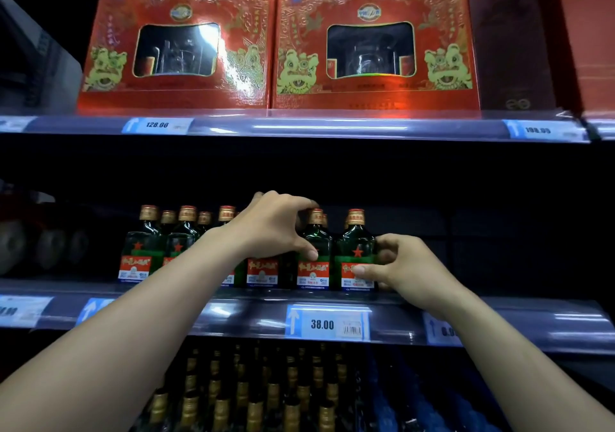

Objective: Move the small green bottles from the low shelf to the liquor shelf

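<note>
Several small green bottles with red-star labels and gold caps stand in rows on the middle shelf [233,312]. My left hand [276,225] reaches over them, its thumb and fingers around one green bottle [314,265] at the shoulder and cap. My right hand [396,265] grips the rightmost green bottle [355,252] from its right side, thumb on the label. Both bottles stand upright on the shelf, side by side. More green bottles [141,252] stand to the left, partly hidden by my left forearm.
Two red gift boxes [372,49] and dark tall boxes [509,39] fill the upper shelf. The shelf below holds several dark bottles with gold caps [253,398]. A 38.00 price tag [327,324] sits on the rail. Dark open shelf space lies right of the green bottles.
</note>
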`<state>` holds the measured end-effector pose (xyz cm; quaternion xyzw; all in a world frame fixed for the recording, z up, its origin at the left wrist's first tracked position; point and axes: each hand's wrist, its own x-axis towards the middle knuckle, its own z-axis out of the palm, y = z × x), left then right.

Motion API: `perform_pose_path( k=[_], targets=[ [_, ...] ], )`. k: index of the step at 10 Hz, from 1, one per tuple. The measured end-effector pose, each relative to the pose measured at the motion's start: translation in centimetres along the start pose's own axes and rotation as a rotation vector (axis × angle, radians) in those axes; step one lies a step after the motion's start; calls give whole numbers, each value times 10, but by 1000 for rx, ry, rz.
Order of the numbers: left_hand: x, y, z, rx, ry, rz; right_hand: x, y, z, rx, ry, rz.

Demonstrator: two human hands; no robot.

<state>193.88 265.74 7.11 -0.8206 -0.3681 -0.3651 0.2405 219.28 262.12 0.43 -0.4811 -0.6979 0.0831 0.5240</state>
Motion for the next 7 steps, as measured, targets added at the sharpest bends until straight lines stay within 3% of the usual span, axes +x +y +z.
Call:
perform_pose_path(
  k=[5,7],
  targets=[
    [-8,-1,4,61,7,23,-5,0,-4,-71,53,19],
    [-36,18,2,-18,304,68,-25,-1,-10,-150,324,-118]
  ],
)
